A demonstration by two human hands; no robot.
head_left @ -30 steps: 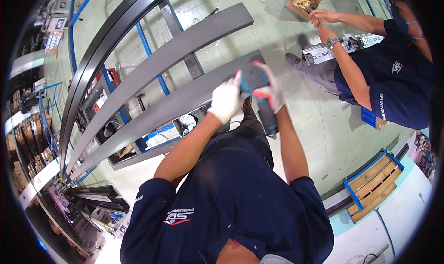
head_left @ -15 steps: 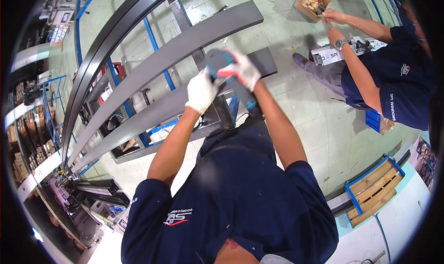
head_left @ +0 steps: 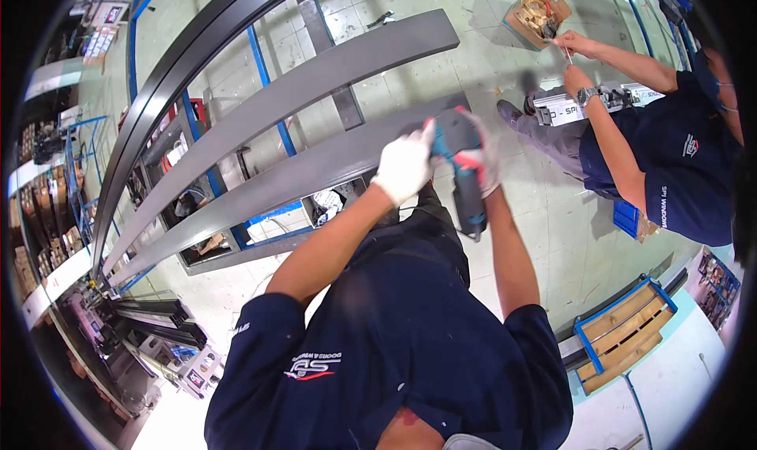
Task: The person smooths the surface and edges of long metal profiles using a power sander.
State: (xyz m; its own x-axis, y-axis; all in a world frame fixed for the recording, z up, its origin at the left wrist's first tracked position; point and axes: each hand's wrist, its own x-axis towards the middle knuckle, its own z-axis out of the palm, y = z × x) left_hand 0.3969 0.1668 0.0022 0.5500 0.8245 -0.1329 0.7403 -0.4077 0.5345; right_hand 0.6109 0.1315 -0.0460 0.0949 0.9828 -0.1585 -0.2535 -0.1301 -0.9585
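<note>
My right hand (head_left: 482, 152), in a white and red glove, is wrapped round a teal and black power drill (head_left: 459, 139) over the end of the nearest grey profile (head_left: 315, 166). My left hand (head_left: 406, 165), in a white glove, touches the front part of the drill with its fingers closed; what it pinches, if anything, is too small to make out. A second grey profile (head_left: 276, 91) lies beyond the nearest one, and a black grooved profile (head_left: 169, 72) lies farther left.
A co-worker (head_left: 646, 143) sits at the right, both hands near an open cardboard box (head_left: 536, 18). Blue frame bars (head_left: 272, 95) run under the profiles. A wooden pallet-like rack (head_left: 627, 332) stands at lower right.
Both my hands and the drill have moved right, to the end of the nearest profile. The drill's body now points down toward me. The co-worker's hands have shifted slightly.
</note>
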